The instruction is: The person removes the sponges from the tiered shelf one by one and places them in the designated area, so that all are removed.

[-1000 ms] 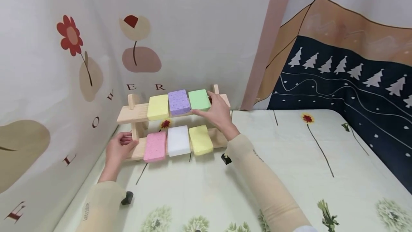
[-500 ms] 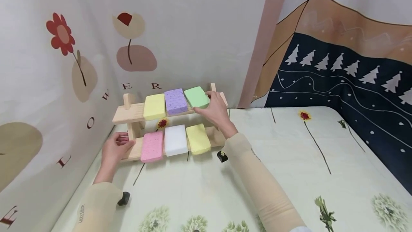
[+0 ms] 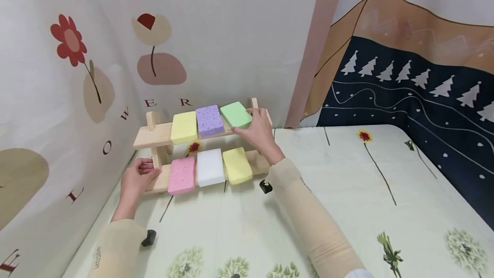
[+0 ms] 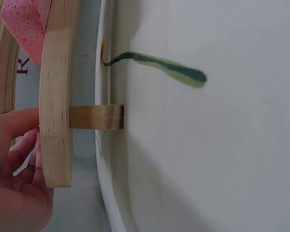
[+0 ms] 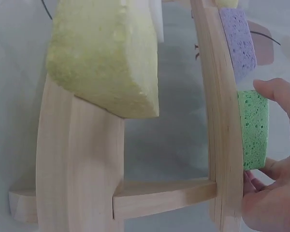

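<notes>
A two-tier wooden shelf (image 3: 154,135) stands against the cloth backdrop, with a row of sponges on each tier. My right hand (image 3: 259,133) pinches the green sponge (image 3: 236,115) at the right of the upper tier, thumb at its front edge, fingers at its right side. It lies askew beside the purple sponge (image 3: 210,120); a yellow sponge (image 3: 184,127) is left of that. In the right wrist view the green sponge (image 5: 254,129) sits against the upper board. My left hand (image 3: 135,180) grips the lower tier's left end by the post; its fingers are partly hidden.
A pink sponge (image 3: 182,175), a white sponge (image 3: 210,167) and a second yellow sponge (image 3: 237,165) lie on the lower tier, overhanging its front edge. The floral cloth (image 3: 328,226) spreads in front and to the right. A dark printed cloth (image 3: 370,102) hangs at the right.
My right hand has turned the green sponge from nearly straight to askew, its upper left corner swinging left. My left hand keeps its place on the shelf. The head view has shifted slightly.
</notes>
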`<state>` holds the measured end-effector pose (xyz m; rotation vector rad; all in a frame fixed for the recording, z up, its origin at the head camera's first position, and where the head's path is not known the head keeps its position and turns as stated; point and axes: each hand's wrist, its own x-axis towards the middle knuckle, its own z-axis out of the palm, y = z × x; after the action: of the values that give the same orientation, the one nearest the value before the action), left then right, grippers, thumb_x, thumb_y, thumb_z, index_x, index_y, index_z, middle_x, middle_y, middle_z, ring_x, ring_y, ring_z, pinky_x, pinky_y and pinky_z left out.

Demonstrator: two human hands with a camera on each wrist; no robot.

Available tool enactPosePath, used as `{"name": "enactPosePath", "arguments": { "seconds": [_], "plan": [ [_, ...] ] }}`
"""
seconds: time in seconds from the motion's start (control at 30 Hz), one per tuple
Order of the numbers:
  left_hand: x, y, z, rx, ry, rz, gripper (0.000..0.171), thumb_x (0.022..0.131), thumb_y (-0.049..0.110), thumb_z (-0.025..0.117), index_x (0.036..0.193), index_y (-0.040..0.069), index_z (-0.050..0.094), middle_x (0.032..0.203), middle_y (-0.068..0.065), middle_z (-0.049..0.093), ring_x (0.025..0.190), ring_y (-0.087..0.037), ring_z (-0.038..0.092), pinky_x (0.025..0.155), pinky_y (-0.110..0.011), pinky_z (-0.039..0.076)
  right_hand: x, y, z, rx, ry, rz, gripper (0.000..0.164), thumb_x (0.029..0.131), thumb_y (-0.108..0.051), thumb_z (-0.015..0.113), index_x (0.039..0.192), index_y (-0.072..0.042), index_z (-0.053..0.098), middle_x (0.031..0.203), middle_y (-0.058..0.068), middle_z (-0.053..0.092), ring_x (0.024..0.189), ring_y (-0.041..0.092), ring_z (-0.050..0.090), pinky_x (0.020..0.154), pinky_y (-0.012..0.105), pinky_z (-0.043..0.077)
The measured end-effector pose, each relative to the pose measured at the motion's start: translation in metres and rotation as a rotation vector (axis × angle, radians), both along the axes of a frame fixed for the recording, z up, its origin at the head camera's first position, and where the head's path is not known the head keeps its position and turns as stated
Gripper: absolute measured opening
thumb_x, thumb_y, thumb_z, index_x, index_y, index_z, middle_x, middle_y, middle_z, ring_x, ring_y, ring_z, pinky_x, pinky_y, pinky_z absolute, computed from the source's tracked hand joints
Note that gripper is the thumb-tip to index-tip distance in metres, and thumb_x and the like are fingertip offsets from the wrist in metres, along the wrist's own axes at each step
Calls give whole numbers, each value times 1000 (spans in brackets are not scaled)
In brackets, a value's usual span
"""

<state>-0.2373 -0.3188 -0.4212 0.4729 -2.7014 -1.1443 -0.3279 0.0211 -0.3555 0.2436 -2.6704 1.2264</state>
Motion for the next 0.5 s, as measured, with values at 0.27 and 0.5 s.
{"name": "enactPosePath", "arguments": {
  "seconds": [0.27,0.5],
  "plan": [
    [2,-1,3,2,27,0,41,93,15,69,128,-1,55,120,-23,62,105,-29,61,66,-7,38,-2,2,-3,-43,74,5,81,78,-40,81,144,-10,46,133,11,52,117,25,54,93,42,49],
    [2,1,0,10,26,-2,42,94,17,69,129,-1,55,124,-25,62,109,-34,62,65,-7,38,2,2,-8,-62,148,-31,81,77,-36,84,142,-8,47,128,11,59,117,25,56,96,42,49]
  ]
}}
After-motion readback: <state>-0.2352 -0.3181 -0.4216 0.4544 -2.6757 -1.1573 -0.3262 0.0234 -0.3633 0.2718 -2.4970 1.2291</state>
